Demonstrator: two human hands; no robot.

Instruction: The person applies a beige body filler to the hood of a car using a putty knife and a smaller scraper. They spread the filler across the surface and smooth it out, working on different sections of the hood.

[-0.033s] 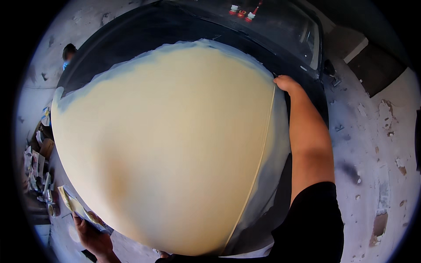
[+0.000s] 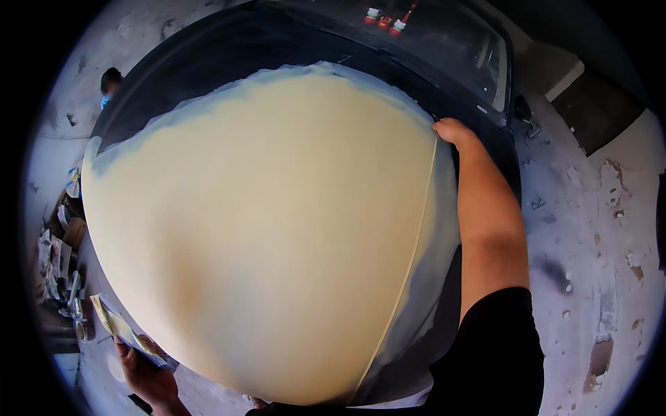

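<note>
Car hood (image 2: 291, 229), coated mostly in smooth cream filler or primer, takes up the middle of the scene, with a ragged blue-grey border at the far and right sides and bare dark paint beyond. A thin pale line (image 2: 409, 277) runs along its right part, from the near edge to the far right; crease or strip, I cannot tell.

The right hand (image 2: 452, 130) is at the far right end of that line, fingers bent together over the hood; whether its grip closes on anything cannot be told. At the near left, just beyond the hood's edge, the left hand (image 2: 154, 385) has its grip closed on a flat, yellowish and silvery sheet (image 2: 114, 320), which slants away toward the far left.

Left of the hood, a jumbled pile holds a brown cardboard box (image 2: 73, 234), loose papers (image 2: 57, 256) and, nearer, a round tin (image 2: 82, 330); what the box and tin contain is too small to tell. At the far side, behind the windshield (image 2: 444, 48), small red and white figurines (image 2: 385, 23) stand inside the car. A person in blue (image 2: 109, 83) is at the far left.
</note>
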